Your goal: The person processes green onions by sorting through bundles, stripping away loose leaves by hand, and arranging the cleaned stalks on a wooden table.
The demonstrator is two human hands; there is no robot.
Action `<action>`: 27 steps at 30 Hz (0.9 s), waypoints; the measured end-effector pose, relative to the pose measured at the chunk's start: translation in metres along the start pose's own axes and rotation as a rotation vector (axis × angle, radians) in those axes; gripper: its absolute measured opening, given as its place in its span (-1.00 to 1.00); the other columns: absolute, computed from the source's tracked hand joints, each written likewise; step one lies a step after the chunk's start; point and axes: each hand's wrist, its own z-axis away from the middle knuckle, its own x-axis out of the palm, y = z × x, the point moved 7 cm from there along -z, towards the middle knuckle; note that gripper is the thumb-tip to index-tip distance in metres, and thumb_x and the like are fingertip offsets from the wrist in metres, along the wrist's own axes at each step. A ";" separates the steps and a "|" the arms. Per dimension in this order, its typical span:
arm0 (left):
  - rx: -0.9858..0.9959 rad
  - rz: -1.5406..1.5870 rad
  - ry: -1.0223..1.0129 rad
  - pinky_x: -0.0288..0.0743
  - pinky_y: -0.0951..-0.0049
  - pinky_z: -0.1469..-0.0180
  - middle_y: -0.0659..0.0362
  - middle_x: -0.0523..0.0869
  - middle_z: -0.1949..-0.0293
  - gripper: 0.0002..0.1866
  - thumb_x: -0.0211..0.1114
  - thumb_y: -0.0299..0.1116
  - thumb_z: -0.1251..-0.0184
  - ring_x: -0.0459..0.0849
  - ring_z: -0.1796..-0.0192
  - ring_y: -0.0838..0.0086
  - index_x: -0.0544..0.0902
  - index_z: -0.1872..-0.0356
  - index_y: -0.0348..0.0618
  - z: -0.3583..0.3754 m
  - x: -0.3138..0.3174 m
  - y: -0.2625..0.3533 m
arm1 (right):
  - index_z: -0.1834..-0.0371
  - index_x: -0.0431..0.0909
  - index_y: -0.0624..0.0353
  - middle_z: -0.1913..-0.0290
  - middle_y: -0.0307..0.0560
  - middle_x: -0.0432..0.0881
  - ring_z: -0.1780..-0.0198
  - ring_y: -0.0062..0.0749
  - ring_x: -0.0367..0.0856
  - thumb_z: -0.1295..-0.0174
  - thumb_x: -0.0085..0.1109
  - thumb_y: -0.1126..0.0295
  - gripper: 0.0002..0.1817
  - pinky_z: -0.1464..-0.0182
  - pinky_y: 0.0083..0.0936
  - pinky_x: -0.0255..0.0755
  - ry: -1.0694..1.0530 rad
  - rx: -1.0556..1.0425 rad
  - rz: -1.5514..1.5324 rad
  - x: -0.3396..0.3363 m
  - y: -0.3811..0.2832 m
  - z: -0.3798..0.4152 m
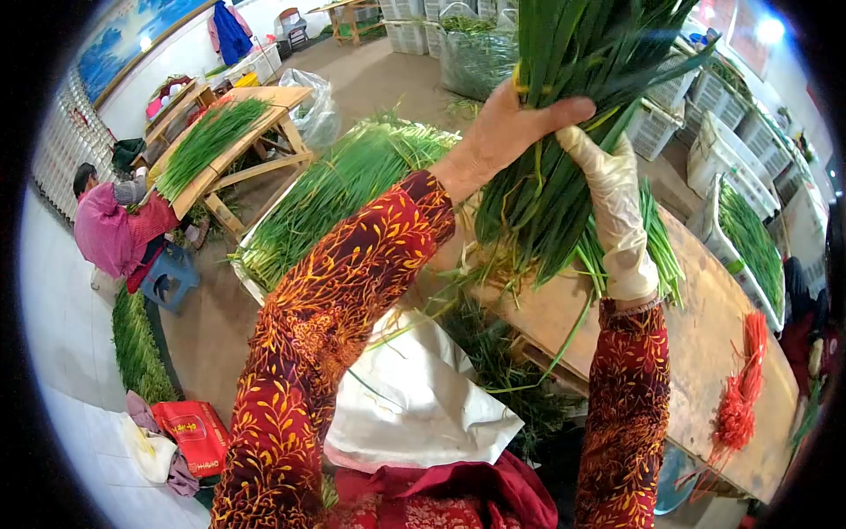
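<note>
My bare left hand (507, 132) is closed on a thick bunch of green chives (546, 189), its thumb lying across the leaves. My right hand (617, 203), in a pale thin glove, grips the same bunch from the other side. The bunch is held lengthwise above the wooden table, with leaves running up past the top edge of the view. Other chives (665, 251) lie on the wooden table (705, 291) behind my right wrist. A bundle of red ties (740, 397) rests on the table to the right. Fingers behind the bunch are partly hidden.
A crate heaped with chives (344, 176) stands left of my hands. A white sheet (423, 388) covers my lap. At far left a person (128, 220) sits at another table (229, 163) with chives. White crates (740, 154) line the right side.
</note>
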 end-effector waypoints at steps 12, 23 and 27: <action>-0.378 -0.296 -0.197 0.35 0.45 -0.11 0.19 0.57 0.03 -0.38 0.40 -0.18 0.00 0.50 -0.01 0.51 0.43 -0.10 -0.24 0.014 -0.013 0.020 | -0.11 0.33 0.28 0.09 -0.13 0.55 0.11 -0.53 0.49 -0.01 0.33 0.25 -0.38 0.01 -0.56 0.38 -0.135 0.169 0.064 0.009 0.010 0.009; -0.266 -0.154 -0.276 0.32 0.30 -0.18 0.03 0.56 0.05 -0.19 0.35 -0.19 0.02 0.48 -0.10 0.30 0.18 -0.26 -0.22 0.022 0.007 0.032 | -0.06 0.42 0.26 0.06 -0.12 0.53 0.01 -0.48 0.45 -0.08 0.15 -0.09 -0.34 -0.04 -0.54 0.32 -0.435 0.110 0.063 0.024 0.021 0.013; -0.177 -0.062 0.104 0.47 0.30 -0.07 0.13 0.61 0.31 -0.58 0.23 -0.29 -0.15 0.58 0.04 0.25 0.40 -0.01 -0.23 0.017 -0.055 0.034 | -0.08 0.42 0.25 0.01 0.10 0.53 -0.03 -0.24 0.51 0.04 0.25 -0.01 -0.32 -0.07 -0.48 0.34 -0.105 0.027 0.833 -0.050 0.014 0.017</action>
